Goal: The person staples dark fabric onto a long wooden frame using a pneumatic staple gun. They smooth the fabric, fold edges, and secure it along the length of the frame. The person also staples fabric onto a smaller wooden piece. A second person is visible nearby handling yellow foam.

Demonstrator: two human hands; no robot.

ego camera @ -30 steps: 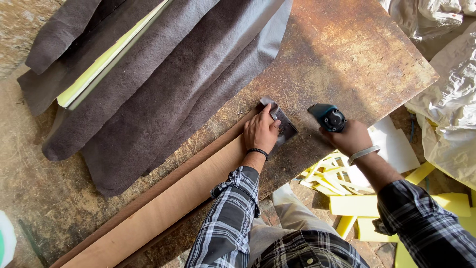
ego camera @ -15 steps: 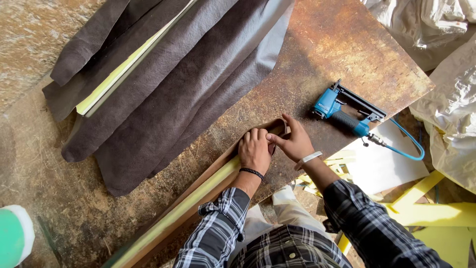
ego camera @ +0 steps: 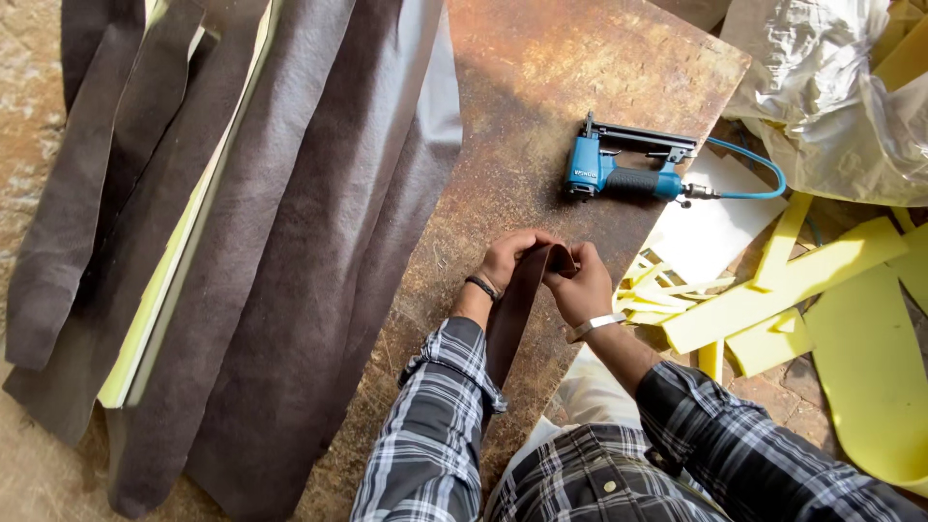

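Observation:
My left hand [ego camera: 509,259] and my right hand [ego camera: 579,283] both grip the end of a long, narrow strip covered in dark brown leather [ego camera: 512,314]. The strip stands on its edge over the rusty brown worktop [ego camera: 541,87] and runs back toward my body between my plaid sleeves. A blue pneumatic staple gun [ego camera: 623,166] lies on the worktop just beyond my hands, untouched, with a blue air hose [ego camera: 759,164] trailing to the right.
Large dark brown leather sheets [ego camera: 290,242] with a yellow foam layer [ego camera: 155,319] drape over the worktop's left side. Yellow foam offcuts [ego camera: 773,300] and a white sheet [ego camera: 710,232] lie on the right. Crumpled clear plastic [ego camera: 831,87] fills the upper right corner.
My right hand put the staple gun down on the worktop and came over to join the left on the strip's end. The strip has been tipped up onto its edge.

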